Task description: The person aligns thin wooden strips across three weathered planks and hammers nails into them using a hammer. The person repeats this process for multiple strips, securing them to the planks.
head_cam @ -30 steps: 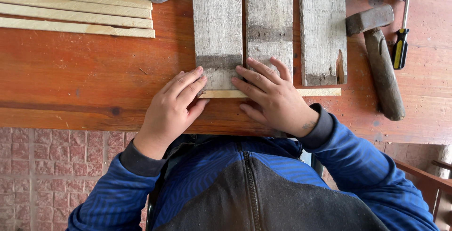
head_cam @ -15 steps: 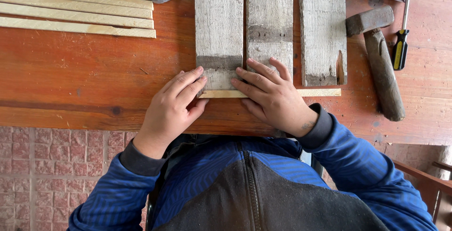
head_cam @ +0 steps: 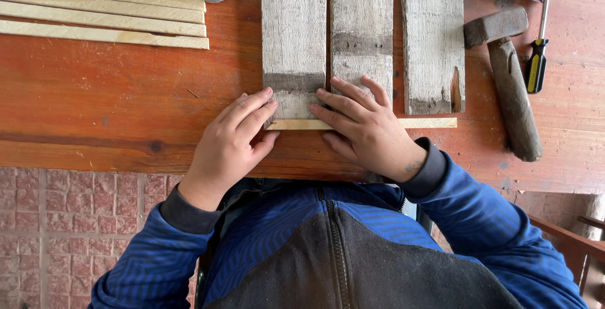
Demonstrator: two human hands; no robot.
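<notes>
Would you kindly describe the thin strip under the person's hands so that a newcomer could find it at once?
Start at the red-brown wooden table and find the three grey weathered planks lying side by side. Across their near ends lies a thin pale strip, pressed by the left hand and the right hand. Unlike the stacked pale strips, it lies alone.

Home woodworking spot, hammer, planks
</notes>
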